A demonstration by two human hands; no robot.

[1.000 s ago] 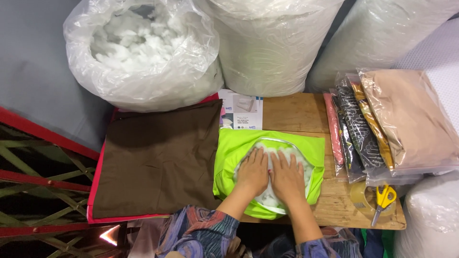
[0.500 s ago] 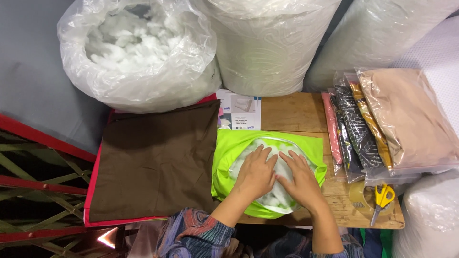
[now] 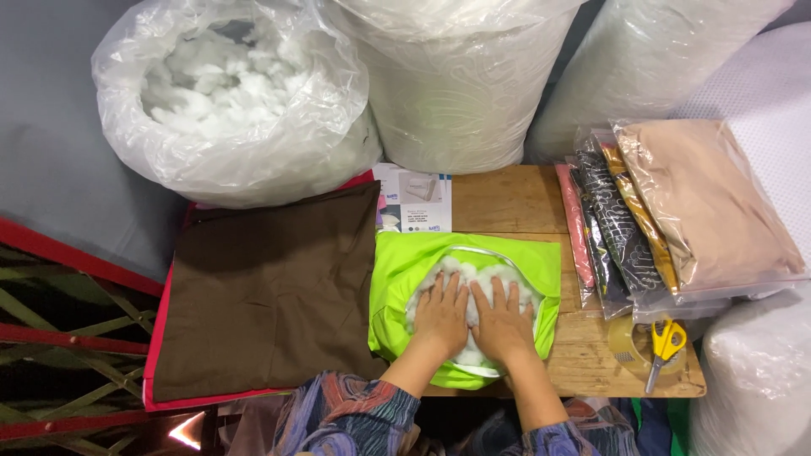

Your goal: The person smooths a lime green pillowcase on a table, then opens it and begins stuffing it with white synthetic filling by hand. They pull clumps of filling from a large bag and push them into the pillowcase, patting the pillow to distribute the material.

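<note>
A lime green fabric cover lies on the wooden table, its opening filled with white fluffy stuffing. My left hand and my right hand rest flat side by side on the stuffing, fingers spread and pointing away from me, pressing it down inside the cover. Neither hand grips anything.
A brown fabric cover over a pink one lies left of the green cover. A printed card lies behind it. Bagged fabrics are stacked at right, with yellow scissors and a tape roll. Big plastic sacks of stuffing stand behind.
Both hands stay on the stuffing; they spread apart half a second ago and are now side by side again, flat on the fill.
</note>
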